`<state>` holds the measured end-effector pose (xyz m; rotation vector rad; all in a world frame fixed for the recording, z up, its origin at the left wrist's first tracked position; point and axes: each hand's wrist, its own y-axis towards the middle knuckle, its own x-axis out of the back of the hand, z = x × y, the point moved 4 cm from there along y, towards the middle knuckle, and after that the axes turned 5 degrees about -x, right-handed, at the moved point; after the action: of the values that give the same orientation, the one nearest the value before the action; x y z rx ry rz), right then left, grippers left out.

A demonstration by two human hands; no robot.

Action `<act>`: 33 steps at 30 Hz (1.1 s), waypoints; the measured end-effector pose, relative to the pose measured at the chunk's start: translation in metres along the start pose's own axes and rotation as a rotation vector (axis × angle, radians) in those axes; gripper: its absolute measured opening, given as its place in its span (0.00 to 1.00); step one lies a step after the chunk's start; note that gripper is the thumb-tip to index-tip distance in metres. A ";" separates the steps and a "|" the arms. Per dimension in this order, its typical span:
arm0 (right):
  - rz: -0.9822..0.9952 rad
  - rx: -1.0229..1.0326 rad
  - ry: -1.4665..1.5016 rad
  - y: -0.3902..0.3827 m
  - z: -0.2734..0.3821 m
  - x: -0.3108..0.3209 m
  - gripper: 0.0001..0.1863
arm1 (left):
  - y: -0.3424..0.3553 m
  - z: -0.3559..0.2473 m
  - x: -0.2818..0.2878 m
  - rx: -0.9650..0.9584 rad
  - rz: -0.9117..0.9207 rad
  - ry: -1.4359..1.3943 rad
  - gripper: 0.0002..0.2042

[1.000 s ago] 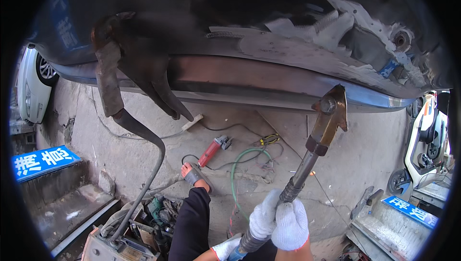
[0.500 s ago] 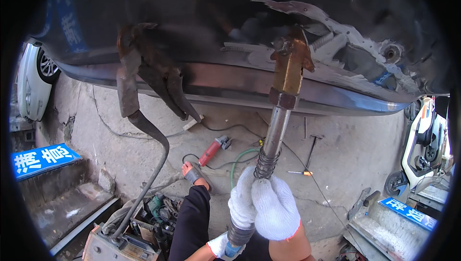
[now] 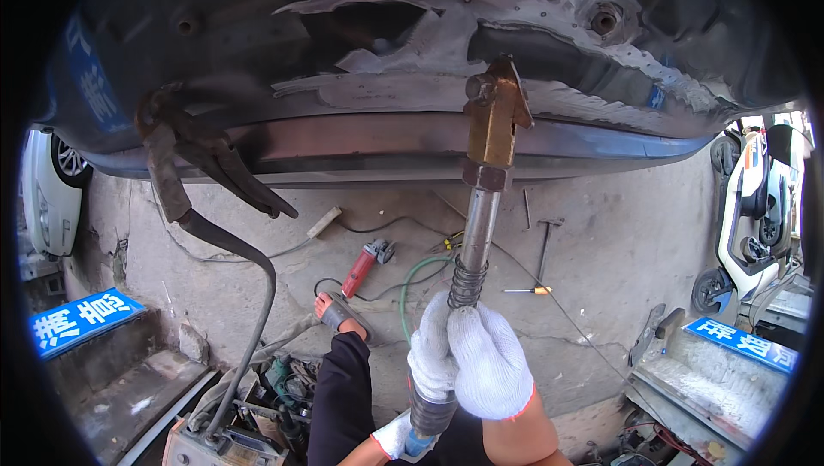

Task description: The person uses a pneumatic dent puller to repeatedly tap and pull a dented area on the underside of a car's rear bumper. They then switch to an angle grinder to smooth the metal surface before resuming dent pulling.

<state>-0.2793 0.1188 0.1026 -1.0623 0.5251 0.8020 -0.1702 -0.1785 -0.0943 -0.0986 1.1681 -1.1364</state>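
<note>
A slide-hammer dent puller (image 3: pixel 481 224) runs from my hands to a dark car panel (image 3: pixel 369 33). Its brass head (image 3: pixel 493 130) ends in a pointed plate that lies over the scraped, bare-metal area. Whether the point touches the panel, I cannot tell. Below the steel shaft sits a coil spring. My right hand (image 3: pixel 481 359), in a white knitted glove, is closed round the shaft behind the spring. Lower down, my left hand (image 3: pixel 396 435), also gloved and partly hidden, is closed on the blue rear handle (image 3: pixel 420 444).
A rusty clamp (image 3: pixel 172 157) grips the panel edge at left, its thick cable (image 3: pixel 257 320) running to a box (image 3: pixel 219 447) of tools. On the floor lie a red angle grinder (image 3: pixel 364 269), a hammer (image 3: pixel 546 247), a screwdriver (image 3: pixel 530 291) and a green hose (image 3: pixel 403 299). A scooter (image 3: pixel 755 200) stands right.
My view has swung to the right, so the panel and clamp sit farther left. The puller's head has shifted right along the panel. Both hands keep their hold.
</note>
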 end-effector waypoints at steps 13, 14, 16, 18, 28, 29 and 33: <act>-0.065 0.026 -0.093 -0.008 0.037 0.012 0.14 | 0.021 0.010 -0.018 -0.030 -0.027 0.005 0.10; -0.077 0.029 -0.092 -0.009 0.039 0.016 0.14 | 0.024 0.010 -0.019 -0.024 -0.021 0.012 0.10; -0.127 0.053 -0.123 -0.010 0.046 0.009 0.16 | 0.026 0.011 -0.021 -0.025 -0.022 0.017 0.10; -0.146 0.081 -0.209 -0.009 0.050 0.005 0.18 | 0.025 0.012 -0.021 -0.037 -0.027 0.013 0.10; -0.027 -0.042 -0.147 -0.007 0.039 -0.001 0.14 | 0.052 0.038 0.013 -0.114 -0.040 -0.103 0.09; -0.023 -0.061 -0.182 -0.006 0.038 -0.004 0.14 | 0.060 0.047 0.029 -0.068 -0.049 -0.189 0.10; 0.008 -0.077 -0.248 0.002 0.035 -0.011 0.15 | 0.068 0.065 0.062 -0.006 0.017 -0.290 0.20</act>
<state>-0.2870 0.1477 0.1238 -1.0145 0.2904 0.9520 -0.0805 -0.2228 -0.1463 -0.2489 0.9129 -1.0639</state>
